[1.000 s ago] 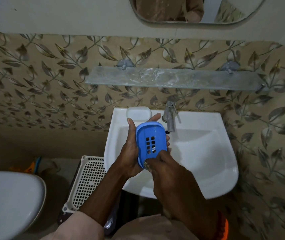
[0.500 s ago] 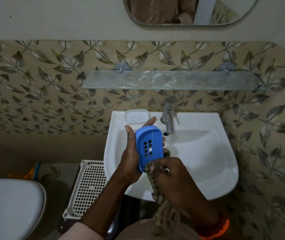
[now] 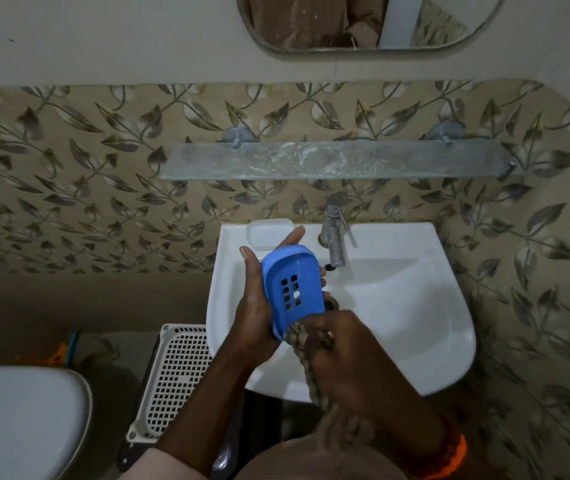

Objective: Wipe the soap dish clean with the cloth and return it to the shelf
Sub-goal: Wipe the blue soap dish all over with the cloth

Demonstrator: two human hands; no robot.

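Observation:
A blue plastic soap dish with a block of square drain holes is tilted on its side above the white sink. My left hand grips it from the left and behind. My right hand holds a brown patterned cloth bunched against the dish's lower end; the cloth's tail hangs down toward my body. The glass shelf is fixed to the wall above the tap.
A chrome tap stands at the sink's back, right of the dish. A white soap bar lies on the sink's back left corner. A white perforated basket sits below left, beside a toilet. A mirror hangs above.
The cloth has come into view, pressed by my right hand on the dish's lower end. The dish has tilted a little and sits slightly higher over the sink.

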